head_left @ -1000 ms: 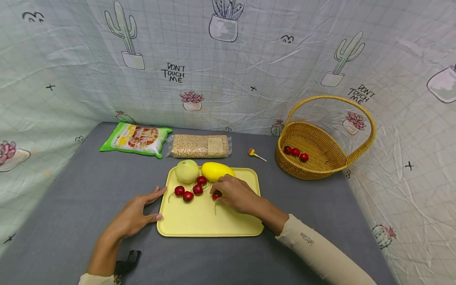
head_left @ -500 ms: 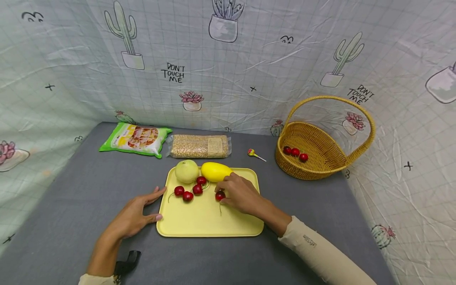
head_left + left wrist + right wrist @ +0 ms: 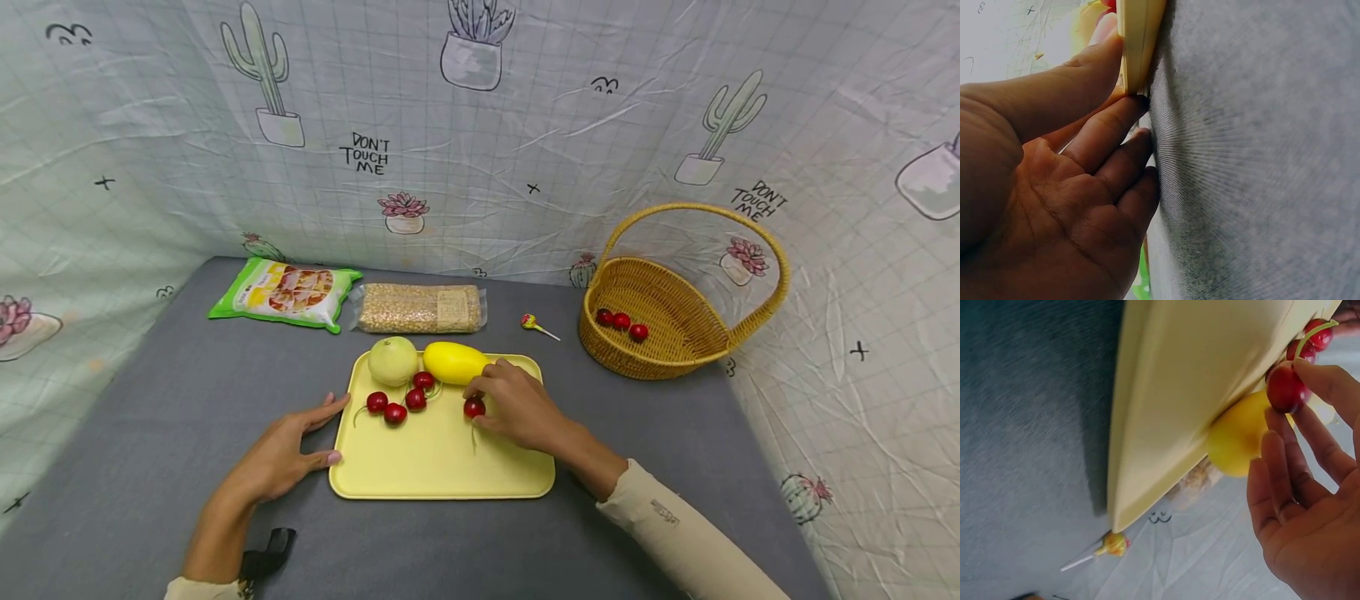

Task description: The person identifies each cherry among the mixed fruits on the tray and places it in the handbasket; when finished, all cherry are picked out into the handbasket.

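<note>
My right hand (image 3: 517, 408) pinches a dark red cherry (image 3: 474, 407) between thumb and fingers, its green stem hanging down. In the right wrist view the cherry (image 3: 1287, 387) shows above the yellow tray (image 3: 1179, 381). My left hand (image 3: 288, 454) touches the left edge of the tray (image 3: 442, 479) with spread thumb and fingers; the thumb (image 3: 1094, 59) lies against the rim in the left wrist view. Several more cherries (image 3: 395, 414) lie on the tray's left half. Behind them sit a pale green round fruit (image 3: 393, 362) and a yellow oval fruit (image 3: 454, 362), partly hidden by my right hand.
A wicker basket (image 3: 637, 367) with a tall handle stands at the right, holding three cherries (image 3: 621, 321). Along the back lie a green-edged food bag (image 3: 288, 293), a clear pack of grains (image 3: 401, 308) and a lollipop (image 3: 529, 321). A patterned cloth (image 3: 480, 167) hangs behind the table.
My right hand has moved a little to the right over the tray, carrying the cherry away from the others. The left hand has stayed at the tray's edge.
</note>
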Demonstrator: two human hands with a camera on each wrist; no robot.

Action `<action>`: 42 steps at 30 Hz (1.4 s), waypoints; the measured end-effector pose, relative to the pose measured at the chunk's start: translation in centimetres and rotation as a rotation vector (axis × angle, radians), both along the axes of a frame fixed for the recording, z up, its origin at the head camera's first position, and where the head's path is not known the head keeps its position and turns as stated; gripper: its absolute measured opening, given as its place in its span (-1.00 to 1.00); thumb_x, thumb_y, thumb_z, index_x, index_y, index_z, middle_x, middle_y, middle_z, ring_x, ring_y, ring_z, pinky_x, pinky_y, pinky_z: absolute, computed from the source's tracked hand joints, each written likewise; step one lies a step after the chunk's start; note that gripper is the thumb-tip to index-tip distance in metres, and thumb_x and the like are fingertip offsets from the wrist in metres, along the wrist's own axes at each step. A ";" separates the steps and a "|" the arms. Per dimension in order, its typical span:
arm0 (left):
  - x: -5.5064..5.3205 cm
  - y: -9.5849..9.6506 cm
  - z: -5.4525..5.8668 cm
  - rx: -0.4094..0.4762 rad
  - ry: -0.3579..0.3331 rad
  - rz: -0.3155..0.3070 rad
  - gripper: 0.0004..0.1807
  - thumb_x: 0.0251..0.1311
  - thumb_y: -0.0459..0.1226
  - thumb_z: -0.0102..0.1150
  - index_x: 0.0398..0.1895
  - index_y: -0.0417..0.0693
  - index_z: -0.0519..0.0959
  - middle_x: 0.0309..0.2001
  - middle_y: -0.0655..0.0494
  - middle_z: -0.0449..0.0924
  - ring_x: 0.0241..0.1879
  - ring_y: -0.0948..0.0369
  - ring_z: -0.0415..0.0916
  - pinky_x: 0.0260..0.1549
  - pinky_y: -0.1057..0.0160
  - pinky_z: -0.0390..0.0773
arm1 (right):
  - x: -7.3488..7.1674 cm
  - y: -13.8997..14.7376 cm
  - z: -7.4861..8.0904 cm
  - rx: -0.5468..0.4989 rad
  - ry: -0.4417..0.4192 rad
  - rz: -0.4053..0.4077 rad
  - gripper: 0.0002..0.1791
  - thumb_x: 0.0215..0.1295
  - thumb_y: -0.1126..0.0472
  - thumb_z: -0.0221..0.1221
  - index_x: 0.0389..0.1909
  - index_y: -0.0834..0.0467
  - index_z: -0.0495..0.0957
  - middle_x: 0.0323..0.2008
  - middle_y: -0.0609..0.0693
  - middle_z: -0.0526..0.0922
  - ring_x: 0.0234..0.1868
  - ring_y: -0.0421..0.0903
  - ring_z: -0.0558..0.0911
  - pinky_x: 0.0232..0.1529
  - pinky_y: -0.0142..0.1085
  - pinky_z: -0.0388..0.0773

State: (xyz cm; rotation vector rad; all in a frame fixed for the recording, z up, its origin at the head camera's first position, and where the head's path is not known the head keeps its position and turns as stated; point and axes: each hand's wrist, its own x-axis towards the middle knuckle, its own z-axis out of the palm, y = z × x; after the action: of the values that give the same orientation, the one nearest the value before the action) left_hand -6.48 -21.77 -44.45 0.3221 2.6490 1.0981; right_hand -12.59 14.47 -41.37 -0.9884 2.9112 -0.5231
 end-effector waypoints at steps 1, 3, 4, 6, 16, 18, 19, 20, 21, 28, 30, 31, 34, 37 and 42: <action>0.0 0.0 0.0 0.000 0.001 0.000 -0.07 0.19 -0.29 0.54 0.64 0.00 0.33 0.58 -0.36 0.21 0.57 -0.36 0.19 0.39 -0.47 0.29 | 0.0 0.2 0.1 -0.015 0.008 -0.003 -0.71 0.18 0.09 0.58 -0.08 -0.03 0.79 -0.17 -0.10 0.69 -0.13 -0.14 0.50 -0.17 -0.26 0.53; 0.0 0.0 0.0 0.000 0.000 0.000 -0.07 0.19 -0.29 0.54 0.64 0.00 0.33 0.58 -0.35 0.21 0.56 -0.36 0.19 0.39 -0.47 0.29 | -0.1 0.6 0.1 -0.048 0.024 -0.005 -0.70 0.17 0.12 0.58 -0.08 -0.01 0.79 -0.15 -0.10 0.69 -0.11 -0.13 0.52 -0.14 -0.24 0.56; 0.0 0.0 0.0 0.000 -0.001 0.001 -0.07 0.19 -0.28 0.54 0.64 0.00 0.33 0.58 -0.35 0.21 0.56 -0.36 0.20 0.39 -0.47 0.29 | -0.2 0.8 0.2 -0.062 0.035 -0.002 -0.70 0.17 0.13 0.57 -0.08 0.00 0.78 -0.15 -0.10 0.69 -0.11 -0.13 0.52 -0.13 -0.23 0.57; 0.0 0.0 0.0 -0.001 -0.002 0.002 -0.07 0.19 -0.28 0.54 0.64 0.01 0.33 0.59 -0.35 0.21 0.56 -0.36 0.20 0.39 -0.47 0.29 | -0.4 1.3 0.3 -0.092 0.055 0.004 -0.69 0.15 0.17 0.58 -0.08 0.02 0.78 -0.15 -0.09 0.69 -0.11 -0.12 0.53 -0.13 -0.22 0.58; 0.0 0.0 -0.1 0.005 -0.011 0.008 -0.06 0.20 -0.29 0.53 0.65 0.02 0.32 0.59 -0.35 0.19 0.57 -0.37 0.17 0.39 -0.48 0.28 | -1.1 3.8 0.6 -0.258 0.155 -0.020 -0.68 0.10 0.26 0.58 -0.11 0.07 0.77 -0.21 -0.06 0.69 -0.12 -0.05 0.59 -0.10 -0.21 0.65; 0.0 0.0 -0.1 0.006 -0.007 0.006 -0.07 0.20 -0.29 0.53 0.65 0.02 0.32 0.59 -0.35 0.19 0.57 -0.37 0.17 0.39 -0.47 0.28 | -1.2 4.3 0.8 -0.277 0.170 -0.035 -0.69 0.11 0.25 0.56 -0.11 0.07 0.77 -0.22 -0.05 0.69 -0.15 -0.03 0.59 -0.07 -0.19 0.64; 0.0 0.0 -0.1 0.006 -0.005 0.005 -0.07 0.20 -0.29 0.53 0.65 0.02 0.32 0.59 -0.36 0.19 0.57 -0.37 0.17 0.39 -0.47 0.28 | -1.3 4.6 0.9 -0.281 0.176 -0.045 -0.70 0.12 0.23 0.56 -0.10 0.06 0.76 -0.21 -0.05 0.69 -0.15 -0.03 0.58 -0.07 -0.19 0.63; 0.0 0.0 -0.1 0.007 -0.003 0.004 -0.07 0.20 -0.29 0.53 0.65 0.02 0.32 0.59 -0.36 0.19 0.57 -0.37 0.17 0.39 -0.47 0.28 | -1.3 4.8 1.0 -0.283 0.181 -0.054 -0.70 0.13 0.22 0.55 -0.10 0.05 0.76 -0.21 -0.05 0.69 -0.15 -0.04 0.57 -0.07 -0.17 0.62; -0.1 0.0 -0.2 0.008 -0.001 0.003 -0.07 0.20 -0.29 0.53 0.64 0.02 0.32 0.59 -0.36 0.19 0.57 -0.37 0.17 0.39 -0.47 0.28 | -1.4 5.0 1.1 -0.284 0.187 -0.064 -0.70 0.14 0.21 0.55 -0.10 0.04 0.76 -0.20 -0.06 0.69 -0.16 -0.03 0.57 -0.07 -0.16 0.60; -0.1 0.0 -0.2 0.015 -0.002 0.001 -0.07 0.20 -0.29 0.53 0.64 0.00 0.32 0.59 -0.38 0.19 0.57 -0.38 0.15 0.40 -0.48 0.27 | -2.1 6.7 1.5 -0.290 0.234 -0.120 -0.69 0.14 0.17 0.56 -0.08 0.01 0.79 -0.19 0.00 0.71 -0.15 -0.01 0.59 -0.12 -0.14 0.64; -0.1 0.0 -0.1 0.017 0.000 0.000 -0.07 0.20 -0.29 0.53 0.64 -0.01 0.32 0.59 -0.38 0.19 0.57 -0.38 0.15 0.40 -0.48 0.27 | -2.3 7.2 1.6 -0.308 0.237 -0.136 -0.69 0.14 0.18 0.55 -0.08 0.03 0.79 -0.19 0.04 0.72 -0.15 0.01 0.59 -0.12 -0.11 0.67; -0.1 0.0 -0.1 0.018 0.000 0.000 -0.07 0.20 -0.30 0.53 0.64 -0.01 0.32 0.59 -0.38 0.18 0.58 -0.39 0.15 0.40 -0.48 0.27 | -2.4 7.4 1.6 -0.316 0.238 -0.147 -0.69 0.14 0.19 0.56 -0.08 0.04 0.79 -0.19 0.04 0.72 -0.14 0.01 0.59 -0.11 -0.09 0.67; -0.1 0.0 -0.1 0.019 0.000 -0.001 -0.07 0.20 -0.30 0.53 0.64 -0.02 0.32 0.59 -0.38 0.19 0.58 -0.39 0.14 0.40 -0.48 0.26 | -2.6 8.2 1.9 -0.351 0.250 -0.173 -0.68 0.13 0.21 0.56 -0.08 0.06 0.79 -0.19 0.03 0.71 -0.14 0.03 0.59 -0.11 -0.06 0.68; 0.0 0.1 -0.1 0.013 -0.005 0.003 -0.07 0.20 -0.29 0.53 0.64 -0.01 0.32 0.59 -0.37 0.19 0.58 -0.38 0.15 0.40 -0.49 0.26 | -2.9 9.1 2.2 -0.393 0.269 -0.189 -0.68 0.11 0.24 0.56 -0.08 0.07 0.79 -0.19 0.02 0.70 -0.16 0.03 0.59 -0.11 -0.06 0.66; 0.0 0.1 0.0 0.012 -0.005 0.005 -0.07 0.20 -0.29 0.53 0.64 0.00 0.32 0.59 -0.37 0.19 0.58 -0.38 0.14 0.40 -0.49 0.26 | -3.3 10.5 2.8 -0.434 0.301 -0.214 -0.68 0.10 0.26 0.55 -0.08 0.09 0.79 -0.21 0.03 0.72 -0.17 0.03 0.57 -0.15 -0.13 0.60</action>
State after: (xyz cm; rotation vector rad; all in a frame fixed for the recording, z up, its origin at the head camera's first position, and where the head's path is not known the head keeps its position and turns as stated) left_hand -6.47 -21.68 -44.46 0.3152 2.6411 1.1145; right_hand -15.87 25.01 -38.60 -0.8507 3.2714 -1.1506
